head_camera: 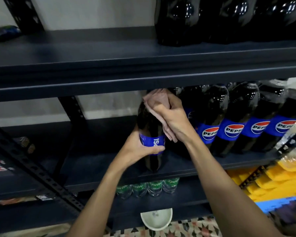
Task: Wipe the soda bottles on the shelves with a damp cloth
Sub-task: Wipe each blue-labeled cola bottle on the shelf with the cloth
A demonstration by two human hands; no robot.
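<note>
Fingers (172, 101) of the right hand (171, 117) are curled tight round a pinkish cloth (158, 98), bunching it against the neck and shoulder of a dark Pepsi bottle (148, 120). The cloth's loose end hangs down by the wrist. The left hand (137, 147) grips that same bottle at its blue label (155, 142), thumb wrapped across the front.

The bottle's base is at the front edge of the middle shelf (92, 168), just left of a row of Pepsi bottles (229, 122) with logos facing out. More dark bottles (178, 23) sit on the upper shelf (92, 53). Lower down there's a line of green-labelled Sprite bottles (147, 187) and a white bowl (156, 218) right at the bottom — plus yellow packs (272, 180) stacked off to the right.
</note>
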